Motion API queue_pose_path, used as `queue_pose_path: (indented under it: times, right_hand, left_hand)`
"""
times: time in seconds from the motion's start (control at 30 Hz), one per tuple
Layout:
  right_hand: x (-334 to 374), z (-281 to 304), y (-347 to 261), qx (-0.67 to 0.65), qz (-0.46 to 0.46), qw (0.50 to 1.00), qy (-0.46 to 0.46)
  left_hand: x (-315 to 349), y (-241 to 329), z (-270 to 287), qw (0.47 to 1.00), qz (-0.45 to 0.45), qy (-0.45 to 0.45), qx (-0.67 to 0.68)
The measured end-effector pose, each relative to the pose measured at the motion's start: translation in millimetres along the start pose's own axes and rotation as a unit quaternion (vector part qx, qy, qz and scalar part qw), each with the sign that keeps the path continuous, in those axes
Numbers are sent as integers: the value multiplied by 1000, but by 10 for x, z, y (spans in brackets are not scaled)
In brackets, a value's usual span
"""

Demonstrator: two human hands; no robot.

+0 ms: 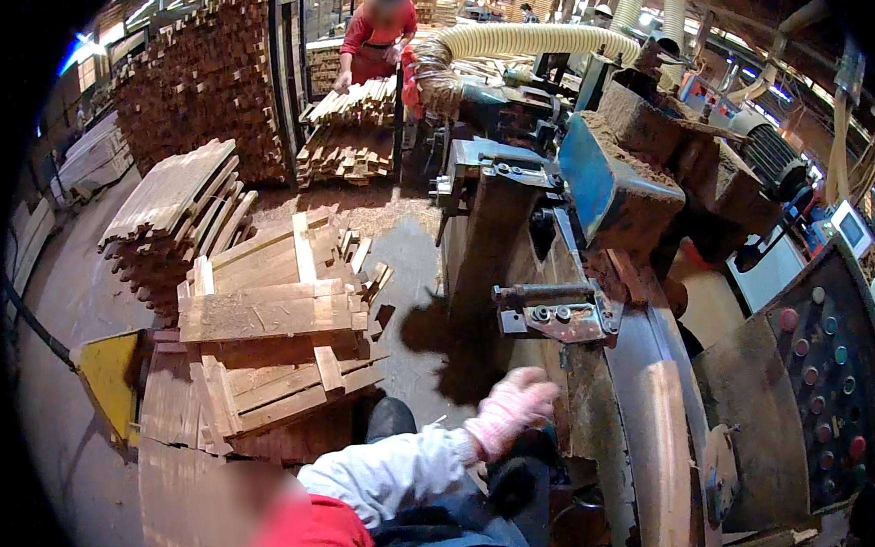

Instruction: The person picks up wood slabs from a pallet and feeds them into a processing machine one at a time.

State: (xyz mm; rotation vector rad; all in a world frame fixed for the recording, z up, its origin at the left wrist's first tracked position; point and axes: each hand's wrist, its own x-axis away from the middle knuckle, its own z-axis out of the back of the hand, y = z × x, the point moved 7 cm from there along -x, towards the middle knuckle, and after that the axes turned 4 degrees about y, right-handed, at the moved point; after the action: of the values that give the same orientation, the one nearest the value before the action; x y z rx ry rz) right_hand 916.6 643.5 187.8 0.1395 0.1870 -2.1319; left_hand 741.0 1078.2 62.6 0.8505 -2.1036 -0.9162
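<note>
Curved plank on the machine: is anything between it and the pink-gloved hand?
Only the machine's sawdust-caked edge lies between the pink-gloved hand and the curved plank; nothing else visibly blocks the gap.

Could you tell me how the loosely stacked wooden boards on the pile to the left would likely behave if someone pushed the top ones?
The wooden boards look stiff and flat, so they would probably slide rather than roll or bend. They lie crisscrossed and uneven, with ends overhanging, so a push may well tip some off onto the floor. Their rough, dusty faces probably resist slipping. The gloved hand is apart from them.
</note>
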Motion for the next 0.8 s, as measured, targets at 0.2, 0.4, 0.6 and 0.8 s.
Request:
queue_pose_path:
  times: [0.2, 0.4, 0.6, 0.8]
  right_hand:
    - [-640, -122, -164, 21, 5, 994, 105]
    - [-2453, -528, -623, -105, 103, 947, 286]
    - [-3504, -657, -1279, -125, 124, 933, 313]
    - [-2150, -430, -957, -141, 122, 965, 184]
  left_hand:
    - [111, 81, 2113, 960, -110, 216, 138]
    - [1036, 403, 3849, 875, -136, 417, 208]
    - [716, 642, 4843, 802, -116, 527, 256]
    - [443, 682, 5580, 822, -149, 477, 274]
